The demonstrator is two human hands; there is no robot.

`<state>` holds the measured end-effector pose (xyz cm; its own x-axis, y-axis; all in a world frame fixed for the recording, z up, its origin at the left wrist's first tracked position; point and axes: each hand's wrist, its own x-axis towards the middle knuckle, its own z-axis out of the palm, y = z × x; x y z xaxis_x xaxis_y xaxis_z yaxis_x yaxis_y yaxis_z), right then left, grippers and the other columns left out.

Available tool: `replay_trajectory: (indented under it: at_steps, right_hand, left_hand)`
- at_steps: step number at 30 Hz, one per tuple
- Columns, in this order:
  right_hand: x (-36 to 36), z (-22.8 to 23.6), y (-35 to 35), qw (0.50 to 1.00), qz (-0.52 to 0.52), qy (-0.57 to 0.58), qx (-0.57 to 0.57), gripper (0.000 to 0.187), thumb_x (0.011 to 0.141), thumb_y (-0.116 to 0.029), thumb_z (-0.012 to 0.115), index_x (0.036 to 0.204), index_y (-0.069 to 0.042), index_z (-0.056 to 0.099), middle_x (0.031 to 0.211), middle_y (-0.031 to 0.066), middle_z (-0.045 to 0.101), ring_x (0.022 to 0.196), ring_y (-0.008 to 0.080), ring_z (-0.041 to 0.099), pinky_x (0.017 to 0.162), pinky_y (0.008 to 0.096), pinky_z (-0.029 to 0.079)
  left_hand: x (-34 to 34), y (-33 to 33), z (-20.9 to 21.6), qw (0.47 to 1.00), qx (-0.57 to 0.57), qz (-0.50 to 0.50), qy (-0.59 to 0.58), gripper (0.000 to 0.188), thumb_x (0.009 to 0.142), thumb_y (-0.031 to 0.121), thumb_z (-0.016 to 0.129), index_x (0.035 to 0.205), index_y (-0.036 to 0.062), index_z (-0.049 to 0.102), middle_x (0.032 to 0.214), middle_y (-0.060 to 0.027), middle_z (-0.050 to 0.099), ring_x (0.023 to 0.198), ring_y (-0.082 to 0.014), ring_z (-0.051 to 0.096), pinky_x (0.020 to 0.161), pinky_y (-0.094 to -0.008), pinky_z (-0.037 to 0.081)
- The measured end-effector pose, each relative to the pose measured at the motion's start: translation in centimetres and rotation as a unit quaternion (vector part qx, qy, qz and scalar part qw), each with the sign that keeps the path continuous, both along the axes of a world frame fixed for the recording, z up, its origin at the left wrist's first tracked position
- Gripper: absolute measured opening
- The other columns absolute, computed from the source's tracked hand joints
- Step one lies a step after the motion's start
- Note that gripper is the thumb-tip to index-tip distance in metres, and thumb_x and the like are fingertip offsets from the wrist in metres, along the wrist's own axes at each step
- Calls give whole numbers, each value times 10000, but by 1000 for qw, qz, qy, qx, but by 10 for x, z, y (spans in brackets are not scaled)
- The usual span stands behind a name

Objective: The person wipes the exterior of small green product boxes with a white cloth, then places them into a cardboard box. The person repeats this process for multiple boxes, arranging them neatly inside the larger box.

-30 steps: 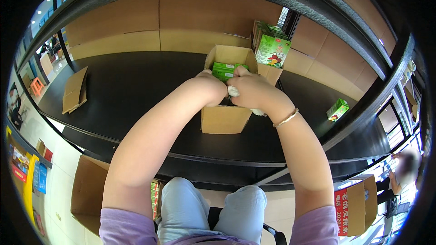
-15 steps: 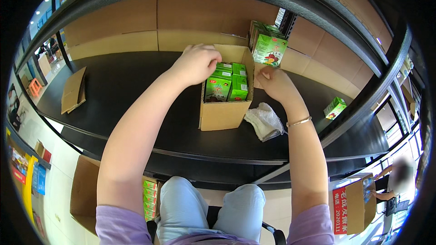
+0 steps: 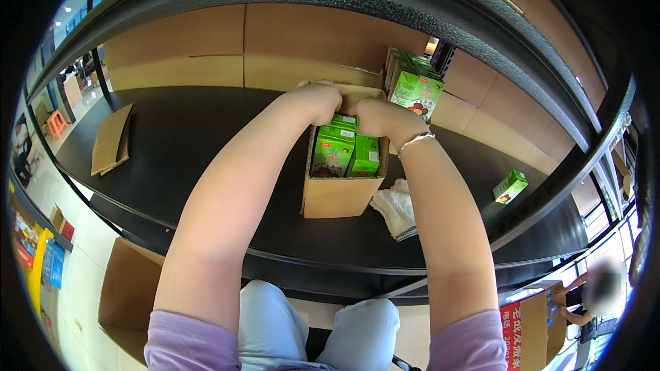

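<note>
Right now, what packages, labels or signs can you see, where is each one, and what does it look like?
Open cardboard box: shelf centre, brown, both hands at its far rim.
Green cartons: upright inside that box, red fruit picture.
Stacked green cartons: behind the box, to the right.
Single green carton: alone, far right of the shelf.
Flat cardboard: left of the shelf.
Red sign: lower right, white characters.

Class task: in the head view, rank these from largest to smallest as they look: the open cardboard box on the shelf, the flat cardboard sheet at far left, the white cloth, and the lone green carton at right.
1. Open cardboard box.
2. Flat cardboard sheet, though it lies nearer the picture's rim, so its place is unsure.
3. White cloth.
4. Lone green carton, plainly the smallest.
</note>
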<state>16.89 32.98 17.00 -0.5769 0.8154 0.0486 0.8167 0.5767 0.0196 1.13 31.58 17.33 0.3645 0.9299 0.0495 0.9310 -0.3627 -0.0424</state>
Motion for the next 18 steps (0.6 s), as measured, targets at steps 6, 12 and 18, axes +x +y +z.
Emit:
replay_trajectory:
  at_steps: [6,12,18]
  right_hand:
    - [-14,10,3,993,-48,-99,-36,394,661,-123,538,1050,-95,596,955,148,623,864,293,599,739,377,475]
    - [-15,7,8,993,-71,-77,-46,299,698,-118,562,982,-44,624,1029,163,606,946,299,590,805,381,470]
    - [-17,-4,26,996,-29,-62,-52,333,696,-123,554,1015,-38,598,1036,164,602,942,297,591,796,379,471]
  left_hand:
    - [3,18,-5,998,-28,38,28,461,673,119,659,1121,203,594,1126,-74,477,1134,-222,413,896,-368,375]
    - [10,20,-2,997,-41,64,23,471,684,116,679,1136,204,583,1157,-82,428,1084,-254,446,857,-352,416]
    - [-5,50,-19,995,-69,63,-25,420,681,122,695,1089,167,607,1123,-114,422,1005,-267,475,836,-319,417]
